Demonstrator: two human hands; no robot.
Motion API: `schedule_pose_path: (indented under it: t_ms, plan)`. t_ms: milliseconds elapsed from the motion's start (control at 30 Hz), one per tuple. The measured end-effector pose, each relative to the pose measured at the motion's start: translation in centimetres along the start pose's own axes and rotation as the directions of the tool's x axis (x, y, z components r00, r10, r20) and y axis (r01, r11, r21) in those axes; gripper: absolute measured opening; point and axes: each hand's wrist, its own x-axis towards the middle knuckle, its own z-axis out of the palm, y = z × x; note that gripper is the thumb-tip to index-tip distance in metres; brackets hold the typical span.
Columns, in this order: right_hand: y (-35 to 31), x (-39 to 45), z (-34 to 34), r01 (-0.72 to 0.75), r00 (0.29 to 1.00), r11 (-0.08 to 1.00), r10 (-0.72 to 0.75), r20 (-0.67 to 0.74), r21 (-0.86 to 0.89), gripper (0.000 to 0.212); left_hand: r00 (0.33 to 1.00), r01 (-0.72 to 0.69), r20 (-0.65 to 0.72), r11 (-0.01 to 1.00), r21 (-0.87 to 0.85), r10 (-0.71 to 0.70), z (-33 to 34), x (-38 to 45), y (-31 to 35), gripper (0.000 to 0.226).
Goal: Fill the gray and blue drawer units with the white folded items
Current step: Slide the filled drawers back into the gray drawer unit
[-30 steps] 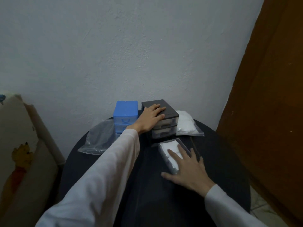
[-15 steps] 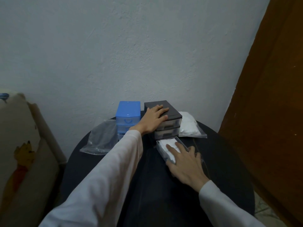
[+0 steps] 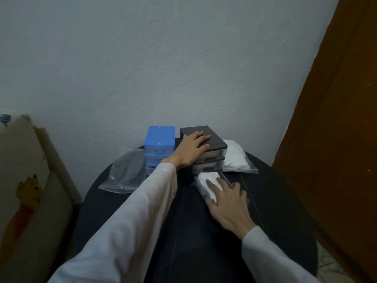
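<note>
The gray drawer unit (image 3: 215,137) stands at the back of the round table, with the blue drawer unit (image 3: 160,137) touching its left side. My left hand (image 3: 191,149) lies palm down on the gray unit's top, fingers curled over its front edge. A clear drawer (image 3: 205,178) packed with white folded items lies on the table in front of the gray unit, its far end at the unit's lowest slot. My right hand (image 3: 228,203) rests on the drawer's near end, fingers spread over the white items.
A clear bag of white items (image 3: 234,159) lies right of the gray unit. An empty clear bag (image 3: 126,174) lies left of the blue unit. The dark round table (image 3: 183,237) stands against a white wall, with a brown door (image 3: 336,139) at right and a printed cushion (image 3: 24,190) at left.
My right hand has slid the filled drawer away from me, up to the gray unit's lowest slot. My left hand has stayed on the unit's top.
</note>
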Motion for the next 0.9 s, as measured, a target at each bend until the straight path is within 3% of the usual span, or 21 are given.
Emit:
schedule_pose_path:
  t_ms: [333,633,900]
  plan:
    - [-0.7,0.1,1.8,-0.028,0.995,0.998,0.034,-0.097,0.059,0.055,1.000,0.008,-0.004,1.000,0.000,-0.008,0.0,0.0,0.0,0.045]
    - [1.3,0.8,0.7,0.070,0.996,0.998,-0.070,-0.060,0.001,0.051,1.000,0.004,-0.007,1.000,0.000,-0.004,-0.1,-0.1,0.2,0.045]
    - [0.7,1.0,0.9,0.001,0.998,1.000,-0.001,-0.063,-0.010,0.051,1.000,0.008,0.001,1.000,0.009,-0.008,-0.2,-0.2,0.2,0.045]
